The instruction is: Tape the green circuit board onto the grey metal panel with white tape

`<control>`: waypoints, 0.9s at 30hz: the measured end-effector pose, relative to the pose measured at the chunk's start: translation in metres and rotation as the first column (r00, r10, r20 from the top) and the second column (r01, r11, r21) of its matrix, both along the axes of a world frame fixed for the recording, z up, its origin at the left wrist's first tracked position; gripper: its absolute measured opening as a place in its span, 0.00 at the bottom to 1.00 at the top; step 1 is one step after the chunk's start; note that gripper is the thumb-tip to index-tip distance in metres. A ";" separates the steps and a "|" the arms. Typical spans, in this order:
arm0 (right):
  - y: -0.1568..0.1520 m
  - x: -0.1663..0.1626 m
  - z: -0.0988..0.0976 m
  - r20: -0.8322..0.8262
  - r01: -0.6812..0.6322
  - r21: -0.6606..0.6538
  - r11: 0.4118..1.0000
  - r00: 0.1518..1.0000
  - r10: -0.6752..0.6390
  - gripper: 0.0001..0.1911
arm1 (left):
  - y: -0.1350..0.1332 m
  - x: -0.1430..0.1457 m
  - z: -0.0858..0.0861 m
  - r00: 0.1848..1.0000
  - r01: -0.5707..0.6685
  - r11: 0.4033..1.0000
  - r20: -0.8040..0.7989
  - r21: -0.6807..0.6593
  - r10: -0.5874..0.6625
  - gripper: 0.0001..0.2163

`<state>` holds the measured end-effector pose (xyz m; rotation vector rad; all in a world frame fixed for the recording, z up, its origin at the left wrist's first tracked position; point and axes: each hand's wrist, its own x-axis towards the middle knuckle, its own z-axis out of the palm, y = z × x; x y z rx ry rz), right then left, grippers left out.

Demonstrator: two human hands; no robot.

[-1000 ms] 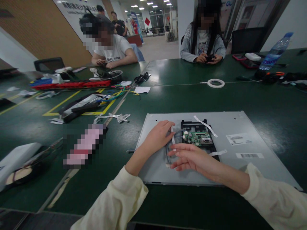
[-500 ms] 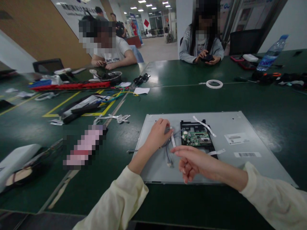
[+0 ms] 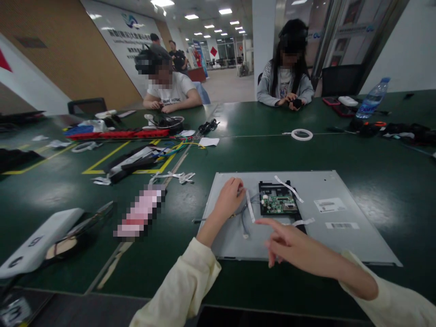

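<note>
A flat grey metal panel [image 3: 316, 240], like the back of a display, lies on the green table. In its middle sits a green circuit board [image 3: 279, 204] in a black frame, with white tape strips [image 3: 288, 188] across the frame's edges. My left hand [image 3: 229, 197] is closed above the panel's left part, pinching the upper end of a white strip of tape [image 3: 250, 206]. At that strip's lower end is the outstretched index finger of my right hand [image 3: 289, 243]; its other fingers are loosely bent and apart. Grey cables [image 3: 244, 225] run beneath the strip.
A phone [image 3: 141, 211], blurred out, and a white device [image 3: 41, 240] lie to the left. Crumpled tape scraps [image 3: 182, 176] and a black pouch [image 3: 132, 165] are farther back. A tape roll [image 3: 301, 135] and a water bottle [image 3: 373, 100] stand across the table, where two people sit.
The view has tilted up and shifted left. The white strip now shows longer between my hands, and my right index finger points more clearly at its lower end.
</note>
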<state>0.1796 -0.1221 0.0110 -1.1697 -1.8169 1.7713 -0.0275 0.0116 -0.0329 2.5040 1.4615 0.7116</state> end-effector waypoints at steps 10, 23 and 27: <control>-0.069 0.106 -0.069 0.303 0.204 0.769 0.606 0.718 -0.627 0.22 | -0.044 -0.008 0.014 0.982 0.143 0.973 -0.094 -0.184 -0.162 0.21; -0.089 0.120 -0.096 0.428 0.005 0.858 0.513 0.545 -0.721 0.29 | -0.060 -0.005 0.013 0.958 0.122 0.974 -0.233 -0.191 -0.166 0.33; -0.089 0.119 -0.093 0.421 0.027 0.852 0.522 0.556 -0.716 0.29 | -0.081 0.003 0.013 0.956 0.060 0.998 -0.286 -0.033 -0.066 0.27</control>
